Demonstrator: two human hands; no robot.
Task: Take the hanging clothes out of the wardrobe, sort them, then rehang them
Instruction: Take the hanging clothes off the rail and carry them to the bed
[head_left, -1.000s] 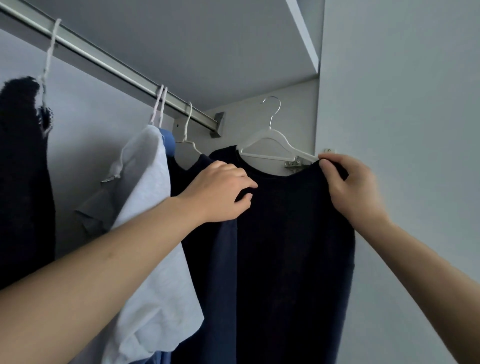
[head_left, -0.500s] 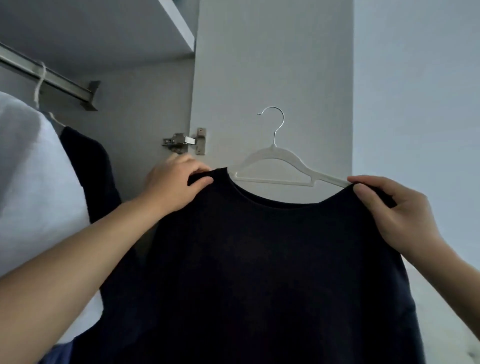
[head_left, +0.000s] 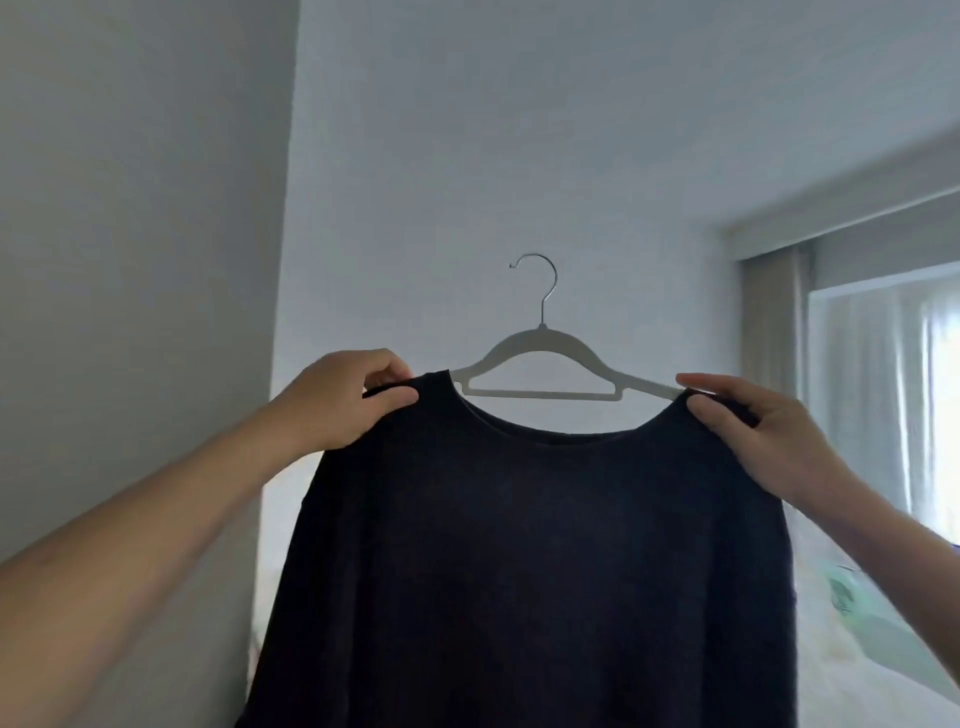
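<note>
The dark top (head_left: 519, 545) hangs on a pale hanger (head_left: 540, 364), held up in the air in front of a plain white wall (head_left: 493, 156), with nothing under the hanger's metal hook. The left hand (head_left: 343, 397) pinches the shoulder left of the hanger's hook, thumb and fingers closed on a fold of cloth; the right hand (head_left: 753, 431) grips the shoulder right of the hook, where the hanger's arm runs under the fabric. Both hands are wide apart, one at each end of the hanger.

The cloth drapes in soft folds below the hanger, so it looks limp and light, likely a thin knit that stretches if pulled hard. The wide neckline could slide off a smooth hanger when tilted. Holding at both shoulders keeps it level; the stiff hanger neck below the hook would be the surest single grip
</note>
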